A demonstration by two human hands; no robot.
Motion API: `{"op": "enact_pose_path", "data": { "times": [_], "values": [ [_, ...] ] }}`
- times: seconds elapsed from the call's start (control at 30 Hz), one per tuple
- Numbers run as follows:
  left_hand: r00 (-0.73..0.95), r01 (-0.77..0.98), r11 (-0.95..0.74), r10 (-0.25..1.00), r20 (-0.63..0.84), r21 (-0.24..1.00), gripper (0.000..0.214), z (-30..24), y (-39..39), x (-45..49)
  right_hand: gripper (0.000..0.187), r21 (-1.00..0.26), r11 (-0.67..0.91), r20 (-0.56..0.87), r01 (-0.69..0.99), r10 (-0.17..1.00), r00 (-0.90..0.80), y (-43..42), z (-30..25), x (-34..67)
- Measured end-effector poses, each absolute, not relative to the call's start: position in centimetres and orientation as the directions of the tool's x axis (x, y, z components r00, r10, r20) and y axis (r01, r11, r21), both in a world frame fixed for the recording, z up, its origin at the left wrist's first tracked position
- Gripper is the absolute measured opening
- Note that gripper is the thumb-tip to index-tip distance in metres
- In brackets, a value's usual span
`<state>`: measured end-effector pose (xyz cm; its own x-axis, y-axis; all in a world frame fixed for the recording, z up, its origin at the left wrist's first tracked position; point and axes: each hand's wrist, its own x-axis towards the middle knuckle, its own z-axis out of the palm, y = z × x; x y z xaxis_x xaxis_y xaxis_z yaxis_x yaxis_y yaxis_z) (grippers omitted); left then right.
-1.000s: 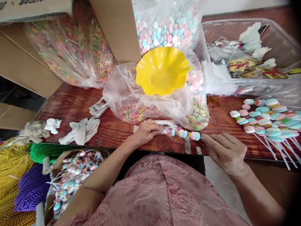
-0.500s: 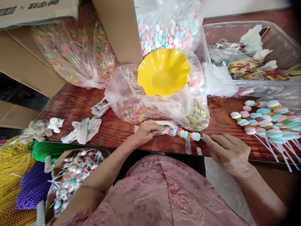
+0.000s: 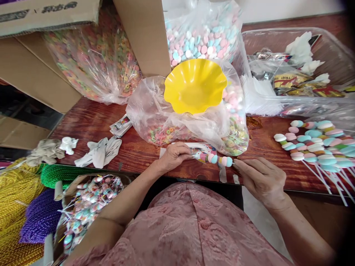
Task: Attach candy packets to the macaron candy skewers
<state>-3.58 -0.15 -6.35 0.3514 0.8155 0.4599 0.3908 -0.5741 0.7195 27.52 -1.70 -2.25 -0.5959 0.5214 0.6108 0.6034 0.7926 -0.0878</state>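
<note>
Fingers of the left hand are grasping the left end of a printed clear packet, while those of the right hand are pinching the stick end of a candy skewer. That skewer is stretching between the two hands over the wooden tabletop, near its front edge, showing pink, blue and white pieces; its left end is overlapping the packet, though whether the tip is sitting inside cannot be told. Coloured print is running along the packet, too small to read. More packets are lying in a small stack to the left, bearing a dark label with bright lettering, likewise too fine to read. Inside the clear plastic tub at the far right, a yellow pouch is carrying the readable word TWIST. Across a cardboard flap at upper left, bold dark characters are showing, too blurred to make out. Behind the hands, a scalloped yellow bowl is resting on a clear candy bag, and a bunch of candy sticks is lying to the right, near the right hand.
</note>
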Motion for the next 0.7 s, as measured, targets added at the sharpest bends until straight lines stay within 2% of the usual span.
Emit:
{"op": "enact_pose_path", "data": {
  "times": [0.37,0.57,0.7],
  "values": [
    [0.356,0.428,-0.592,0.805,0.474,0.683,0.014,-6.8,0.1,-3.2,0.031,0.134,0.806,0.671,0.576,0.354,-0.651,-2.1,-2.7,27.5],
    [0.346,0.471,-0.557,0.83,0.437,0.684,0.012,-6.6,0.0,-3.0,0.038,0.187,0.769,0.643,0.612,0.375,-0.668,-3.3,-1.1,28.6],
    [0.352,0.475,-0.545,0.837,0.419,0.69,0.014,-6.3,0.0,-2.9,0.034,0.191,0.763,0.631,0.617,0.386,-0.673,-3.4,-1.0,28.5]
  ]
}}
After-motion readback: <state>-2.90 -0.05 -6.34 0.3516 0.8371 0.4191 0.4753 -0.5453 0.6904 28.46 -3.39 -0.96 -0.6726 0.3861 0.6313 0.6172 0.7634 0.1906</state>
